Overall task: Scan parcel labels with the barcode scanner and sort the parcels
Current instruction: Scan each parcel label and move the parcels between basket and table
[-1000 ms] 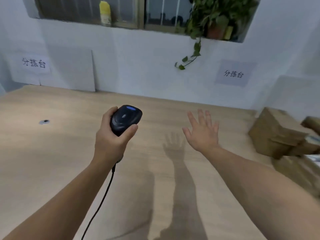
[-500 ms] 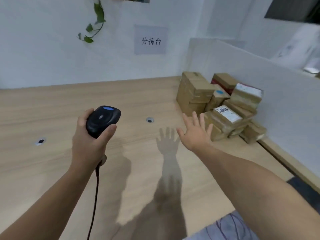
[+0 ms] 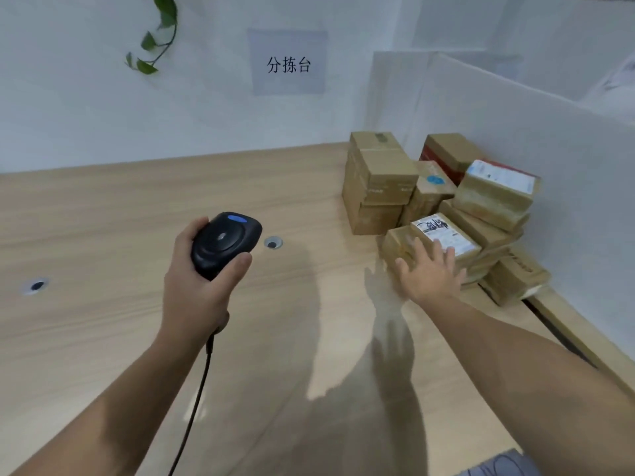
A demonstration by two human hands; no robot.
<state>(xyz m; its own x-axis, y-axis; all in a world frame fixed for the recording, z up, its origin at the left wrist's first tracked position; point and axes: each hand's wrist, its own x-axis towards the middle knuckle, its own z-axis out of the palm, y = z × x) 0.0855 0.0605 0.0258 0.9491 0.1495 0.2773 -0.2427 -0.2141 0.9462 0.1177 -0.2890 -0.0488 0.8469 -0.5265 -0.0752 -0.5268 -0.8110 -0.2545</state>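
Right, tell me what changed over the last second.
The view swung right, bringing the parcel pile into sight. The right hand, fingers spread, reached forward to the labelled parcel at the front; contact is unclear and nothing is gripped. The left hand still holds the scanner.

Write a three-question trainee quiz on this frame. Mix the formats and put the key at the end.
1. True or false: the left hand grips the barcode scanner.
2. The right hand, fingers spread, reaches toward: A) the parcel with the white label; B) the wall sign; C) the plant vine.
3. Fill in: the parcel pile sits on the ____ side of the table, from the person's view.

Key: 1 true; 2 A; 3 right.
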